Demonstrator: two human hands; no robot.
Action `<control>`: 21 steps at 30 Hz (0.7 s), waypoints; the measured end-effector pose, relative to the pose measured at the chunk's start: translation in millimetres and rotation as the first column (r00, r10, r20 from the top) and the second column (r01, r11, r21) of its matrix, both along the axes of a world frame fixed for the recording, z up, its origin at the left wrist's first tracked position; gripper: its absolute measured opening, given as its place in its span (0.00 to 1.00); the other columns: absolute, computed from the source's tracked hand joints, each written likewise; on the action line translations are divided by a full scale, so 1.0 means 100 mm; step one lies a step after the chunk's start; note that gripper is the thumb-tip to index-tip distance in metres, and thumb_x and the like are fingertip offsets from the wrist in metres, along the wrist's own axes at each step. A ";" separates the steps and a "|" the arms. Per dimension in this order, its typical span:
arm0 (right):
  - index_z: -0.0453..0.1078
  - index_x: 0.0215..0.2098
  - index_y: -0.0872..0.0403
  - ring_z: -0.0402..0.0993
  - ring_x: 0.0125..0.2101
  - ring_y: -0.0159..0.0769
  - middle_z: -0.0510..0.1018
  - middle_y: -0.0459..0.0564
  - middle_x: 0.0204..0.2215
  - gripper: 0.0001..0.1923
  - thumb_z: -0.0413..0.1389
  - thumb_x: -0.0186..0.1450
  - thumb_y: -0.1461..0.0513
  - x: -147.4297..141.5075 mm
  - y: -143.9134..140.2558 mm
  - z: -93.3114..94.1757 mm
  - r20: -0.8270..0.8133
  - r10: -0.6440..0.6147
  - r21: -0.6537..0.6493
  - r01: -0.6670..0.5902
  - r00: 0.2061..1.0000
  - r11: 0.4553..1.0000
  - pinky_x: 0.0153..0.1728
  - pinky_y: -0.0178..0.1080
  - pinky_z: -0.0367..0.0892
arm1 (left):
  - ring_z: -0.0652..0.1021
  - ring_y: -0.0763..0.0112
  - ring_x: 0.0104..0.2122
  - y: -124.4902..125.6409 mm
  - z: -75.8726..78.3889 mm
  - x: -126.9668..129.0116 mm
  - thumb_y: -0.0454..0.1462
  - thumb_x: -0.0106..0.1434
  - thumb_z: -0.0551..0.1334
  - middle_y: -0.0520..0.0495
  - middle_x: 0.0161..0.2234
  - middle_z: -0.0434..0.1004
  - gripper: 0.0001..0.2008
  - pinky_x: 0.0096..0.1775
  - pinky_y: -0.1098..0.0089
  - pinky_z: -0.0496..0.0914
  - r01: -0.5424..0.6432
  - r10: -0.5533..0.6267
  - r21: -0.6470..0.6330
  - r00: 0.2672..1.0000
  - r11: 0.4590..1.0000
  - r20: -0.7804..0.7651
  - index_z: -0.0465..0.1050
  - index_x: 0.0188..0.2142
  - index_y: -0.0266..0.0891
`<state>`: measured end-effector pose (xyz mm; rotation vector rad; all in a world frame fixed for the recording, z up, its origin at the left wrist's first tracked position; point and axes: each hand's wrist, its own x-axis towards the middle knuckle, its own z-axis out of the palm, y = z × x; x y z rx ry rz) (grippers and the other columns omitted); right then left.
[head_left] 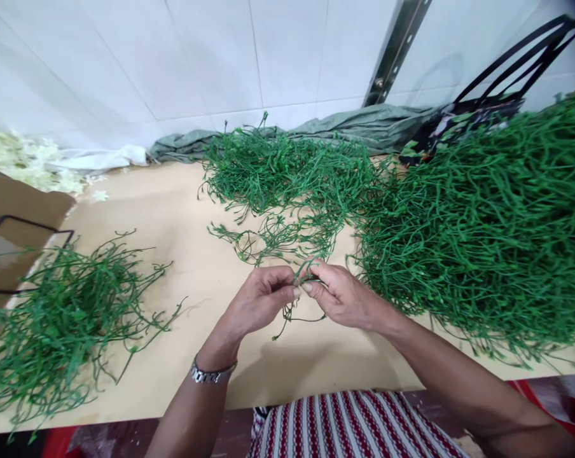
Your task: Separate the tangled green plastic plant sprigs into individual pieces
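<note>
My left hand (267, 298) and my right hand (338, 291) meet over the middle of the table, thumbs and fingers pinched close together. Between them they grip a thin green artificial stem (292, 316), whose branches loop out below my fingers and curl above them. The exact spot where the fingertips press it is partly hidden. Just beyond my hands lies a loose scatter of similar green stems (273, 236). A bracelet-like metal band (213, 373) circles my left wrist.
A big heap of green stems (483, 235) covers the right side. Another pile (287, 165) lies at the back, and a third (72, 318) on the left beside a cardboard box (15, 210). White flowers (25, 159) sit back left; a black-handled bag (459, 127) stands back right.
</note>
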<state>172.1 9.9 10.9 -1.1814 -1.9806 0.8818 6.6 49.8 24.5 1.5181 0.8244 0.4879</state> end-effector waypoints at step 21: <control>0.67 0.27 0.57 0.59 0.22 0.25 0.66 0.42 0.21 0.08 0.56 0.56 0.59 -0.11 -0.12 -0.24 -0.243 -0.237 -0.441 0.110 0.941 0.891 0.22 0.29 0.56 | 0.55 0.78 0.20 -0.06 -0.12 -0.02 0.35 0.57 0.55 0.56 0.17 0.48 0.13 0.22 0.75 0.51 0.036 0.001 0.221 0.986 0.975 -0.165 0.56 0.18 0.37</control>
